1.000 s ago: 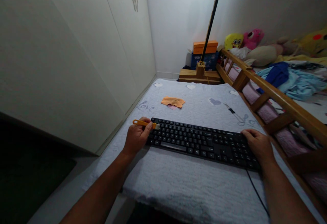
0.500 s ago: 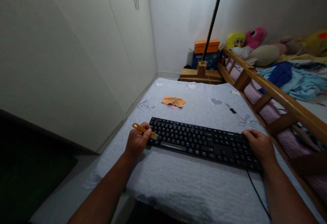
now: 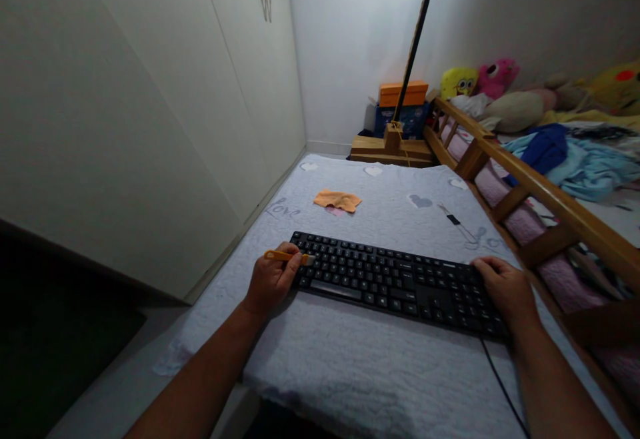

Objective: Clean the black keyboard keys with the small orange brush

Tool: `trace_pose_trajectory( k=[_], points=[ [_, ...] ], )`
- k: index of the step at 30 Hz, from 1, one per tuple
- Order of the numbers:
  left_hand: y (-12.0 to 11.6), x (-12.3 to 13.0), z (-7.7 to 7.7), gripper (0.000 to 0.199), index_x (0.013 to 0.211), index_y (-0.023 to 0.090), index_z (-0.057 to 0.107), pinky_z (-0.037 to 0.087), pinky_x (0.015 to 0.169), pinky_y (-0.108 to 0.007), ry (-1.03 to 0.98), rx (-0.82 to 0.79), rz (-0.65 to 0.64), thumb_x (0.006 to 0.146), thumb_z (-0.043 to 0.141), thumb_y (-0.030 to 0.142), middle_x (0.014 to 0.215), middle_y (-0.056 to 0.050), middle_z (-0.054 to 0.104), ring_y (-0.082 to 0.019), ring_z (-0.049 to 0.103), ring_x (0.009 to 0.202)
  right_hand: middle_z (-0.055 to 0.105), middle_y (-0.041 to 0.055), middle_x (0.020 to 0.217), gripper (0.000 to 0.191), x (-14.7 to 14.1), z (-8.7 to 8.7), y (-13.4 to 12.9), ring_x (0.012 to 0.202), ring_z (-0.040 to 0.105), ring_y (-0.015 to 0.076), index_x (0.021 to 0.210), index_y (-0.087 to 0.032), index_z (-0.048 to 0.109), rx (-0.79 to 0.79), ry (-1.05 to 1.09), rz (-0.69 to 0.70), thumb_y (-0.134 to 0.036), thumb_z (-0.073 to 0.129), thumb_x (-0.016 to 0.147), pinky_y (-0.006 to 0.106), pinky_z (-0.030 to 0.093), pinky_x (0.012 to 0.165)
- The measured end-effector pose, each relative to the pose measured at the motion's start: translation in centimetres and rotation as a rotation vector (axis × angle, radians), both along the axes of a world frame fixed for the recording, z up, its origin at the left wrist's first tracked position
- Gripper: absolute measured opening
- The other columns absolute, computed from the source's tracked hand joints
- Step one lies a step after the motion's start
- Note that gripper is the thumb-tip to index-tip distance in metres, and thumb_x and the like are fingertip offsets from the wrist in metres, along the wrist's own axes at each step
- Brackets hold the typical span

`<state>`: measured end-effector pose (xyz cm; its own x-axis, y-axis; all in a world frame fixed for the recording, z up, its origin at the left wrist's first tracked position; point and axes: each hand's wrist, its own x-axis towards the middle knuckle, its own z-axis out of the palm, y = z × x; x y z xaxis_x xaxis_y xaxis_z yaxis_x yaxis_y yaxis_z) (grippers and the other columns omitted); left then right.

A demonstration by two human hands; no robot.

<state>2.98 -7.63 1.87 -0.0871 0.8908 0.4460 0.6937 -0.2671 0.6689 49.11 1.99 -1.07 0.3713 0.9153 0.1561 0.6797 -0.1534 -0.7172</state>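
A black keyboard (image 3: 380,279) lies on the cloth-covered table, its cord running off toward me at the right. My left hand (image 3: 274,279) is closed around a small orange-handled brush (image 3: 283,255), whose pale bristles are over the keys at the keyboard's left end. My right hand (image 3: 505,289) grips the keyboard's right end, thumb on top and the other fingers mostly hidden. Beyond the keyboard lies a folded orange cloth (image 3: 337,201). Farther right is a thin wire tool with a black middle (image 3: 453,219).
A pale cloth with hearts (image 3: 390,365) covers the table. White cabinet doors (image 3: 200,92) rise on the left. A wooden bed rail (image 3: 540,185) runs along the right. At the back a black pole (image 3: 414,45) stands on a wooden base, beside an orange box (image 3: 403,94).
My left hand has turned the brush closer to level and moved its bristles slightly up and right over the keys. My right hand stays on the keyboard's right end.
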Motion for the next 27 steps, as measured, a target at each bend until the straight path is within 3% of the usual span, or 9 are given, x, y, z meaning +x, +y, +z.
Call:
trace_pose_trajectory(
  k=[5,10,16,20,24,27],
  points=[
    [-0.2,-0.4,-0.4,0.026,0.08,0.022,0.059,0.042,0.06,-0.028,-0.038,0.002,0.0,0.099,0.049,0.035,0.063,0.003,0.056,-0.016,0.057,0.059,0.074,0.006,0.07,0.033,0.1,-0.2,0.0,0.075,0.068,0.029,0.065,-0.023,0.071,0.027,-0.014,0.021,-0.054,0.058,0.064,0.036,0.049,0.069],
    [0.0,-0.1,-0.4,0.023,0.084,0.021,0.063,0.045,0.064,-0.028,-0.05,0.051,0.052,0.098,0.051,0.034,0.071,0.001,0.062,-0.017,0.061,0.065,0.074,0.0053,0.069,0.033,0.1,-0.2,-0.1,0.074,0.067,0.0286,0.065,-0.024,0.072,0.037,-0.009,0.014,-0.054,0.058,0.064,0.036,0.048,0.066],
    [0.1,0.2,-0.4,0.021,0.083,0.021,0.063,0.045,0.065,-0.028,-0.024,-0.011,0.003,0.096,0.052,0.033,0.068,0.001,0.062,-0.017,0.062,0.064,0.073,0.006,0.07,0.035,-0.2,0.3,-0.2,0.077,0.067,0.0299,0.065,-0.024,0.071,-0.02,0.013,0.0,-0.056,0.058,0.061,0.037,0.048,0.069],
    [0.0,-0.1,-0.7,0.026,0.076,0.021,0.058,0.041,0.058,-0.027,-0.156,-0.057,-0.008,0.096,0.051,0.037,0.062,0.003,0.053,-0.015,0.054,0.057,0.072,0.0054,0.069,0.035,-0.3,0.4,-0.3,0.076,0.067,0.029,0.065,-0.024,0.07,-0.012,0.024,-0.003,-0.056,0.057,0.062,0.036,0.047,0.067],
    [0.0,-0.5,-1.2,0.029,0.074,0.022,0.054,0.038,0.053,-0.026,-0.355,-0.073,0.057,0.096,0.05,0.04,0.059,0.004,0.047,-0.014,0.047,0.053,0.072,0.0051,0.069,0.034,-0.2,0.3,-0.3,0.076,0.066,0.0288,0.065,-0.024,0.07,0.0,0.017,0.009,-0.056,0.058,0.064,0.035,0.047,0.066],
    [0.0,-0.6,-1.1,0.028,0.074,0.022,0.055,0.04,0.054,-0.026,-0.33,-0.03,0.131,0.095,0.051,0.04,0.06,0.003,0.049,-0.015,0.05,0.055,0.072,0.0053,0.069,0.033,-0.2,0.2,-0.3,0.075,0.066,0.0288,0.065,-0.024,0.07,-0.001,0.014,0.013,-0.055,0.058,0.064,0.036,0.047,0.066]
  ],
)
